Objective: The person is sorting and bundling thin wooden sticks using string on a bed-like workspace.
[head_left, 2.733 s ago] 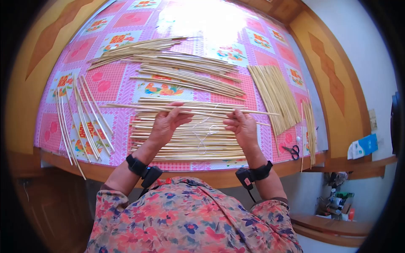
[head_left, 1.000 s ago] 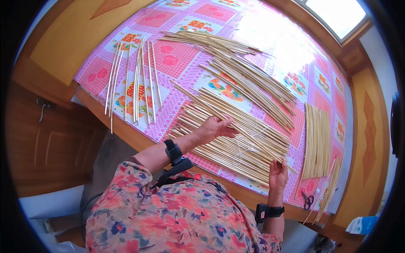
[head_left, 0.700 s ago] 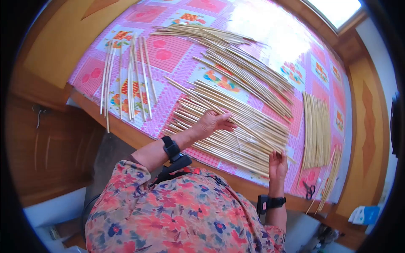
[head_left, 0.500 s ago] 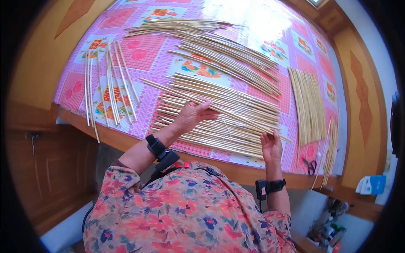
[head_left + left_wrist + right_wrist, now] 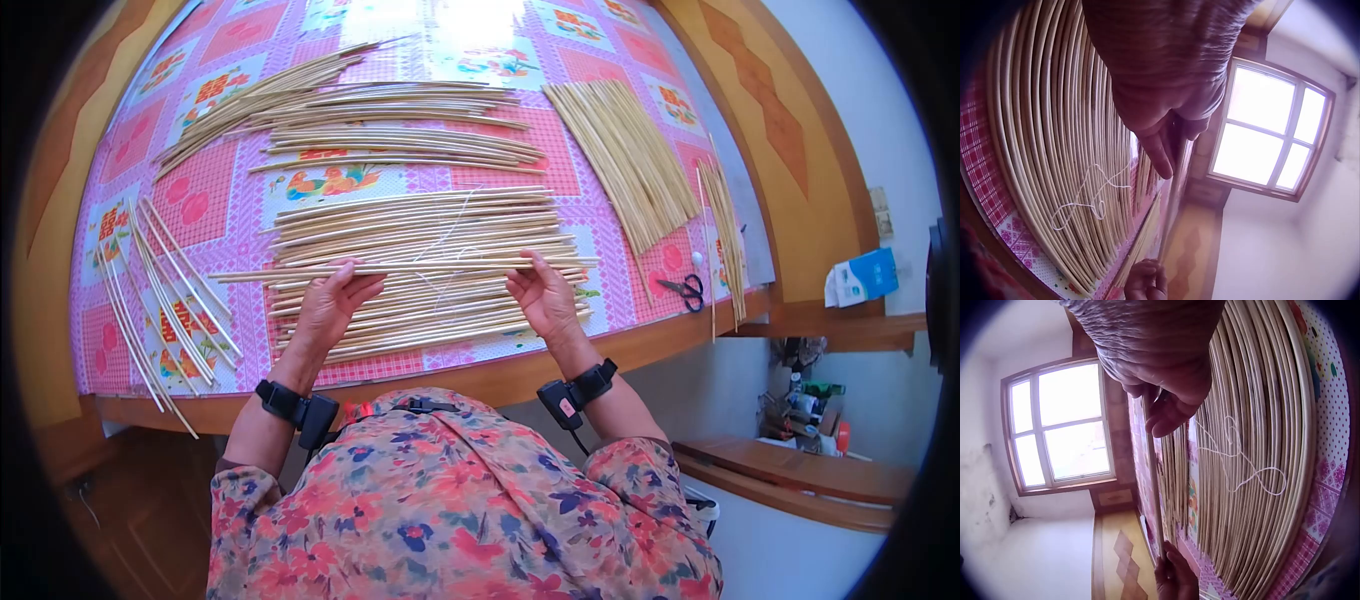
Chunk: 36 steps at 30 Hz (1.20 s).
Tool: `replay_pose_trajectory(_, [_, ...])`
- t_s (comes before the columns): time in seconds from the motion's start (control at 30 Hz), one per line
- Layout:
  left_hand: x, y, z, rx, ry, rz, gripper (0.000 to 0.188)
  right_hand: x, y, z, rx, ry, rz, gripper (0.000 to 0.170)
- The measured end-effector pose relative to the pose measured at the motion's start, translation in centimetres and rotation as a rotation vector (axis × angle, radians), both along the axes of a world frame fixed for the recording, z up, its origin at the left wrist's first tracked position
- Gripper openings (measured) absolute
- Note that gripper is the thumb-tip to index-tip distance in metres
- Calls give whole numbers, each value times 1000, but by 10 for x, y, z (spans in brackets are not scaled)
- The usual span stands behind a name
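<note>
A thin pale stalk (image 5: pixel 430 267) runs crosswise over a flat row of similar stalks (image 5: pixel 410 222). My left hand (image 5: pixel 335 302) pinches it left of its middle, between thumb and fingers. Toward its other end, the thumb and fingers of my right hand (image 5: pixel 545 300) pinch the same stalk. In the right wrist view the stalk (image 5: pixel 1155 481) stretches taut-straight from one hand to the other, raised over the row. Loose white string (image 5: pixel 1094 203) lies in loops across the row, between the hands in the head view.
Several heaps of stalks (image 5: pixel 400 150) lie at the back of the patterned tablecloth (image 5: pixel 205 205). More stalks (image 5: pixel 172 310) are spread at the left. To the right are a tight stalk mat (image 5: pixel 630 165), black scissors (image 5: pixel 684 291) and a narrow bundle (image 5: pixel 722 240).
The head view has swung round, so the slanting stalk now appears nearly level, with both hands side by side below it. Both hands keep their pinch on the stalk.
</note>
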<state>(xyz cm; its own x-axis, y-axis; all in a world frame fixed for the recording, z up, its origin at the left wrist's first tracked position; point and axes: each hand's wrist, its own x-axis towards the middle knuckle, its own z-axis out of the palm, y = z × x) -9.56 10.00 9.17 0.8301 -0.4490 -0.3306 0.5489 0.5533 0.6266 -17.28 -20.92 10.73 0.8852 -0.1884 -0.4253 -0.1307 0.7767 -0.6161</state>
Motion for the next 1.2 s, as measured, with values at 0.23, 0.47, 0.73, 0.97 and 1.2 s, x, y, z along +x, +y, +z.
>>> replay_pose_trajectory(0.23, [-1, -2, 6, 7, 9, 16, 18, 2, 1, -4, -22, -13, 18, 21])
replay_pose_trajectory(0.47, [-4, -5, 6, -24, -6, 12, 18, -2, -9, -17, -73, 1, 33, 20])
replay_pose_trajectory(0.73, [1, -12, -2, -154, 10, 30, 15, -3, -18, -9, -94, 36, 109, 25])
replay_pose_trajectory(0.97, [4, -15, 8, -185, 39, 51, 15, 5, 28, 43, -600, 202, 673, 26])
replay_pose_trajectory(1.2, [7, -25, 13, -211, 22, 43, 12, 48, 80, 67, -1998, -766, 384, 29])
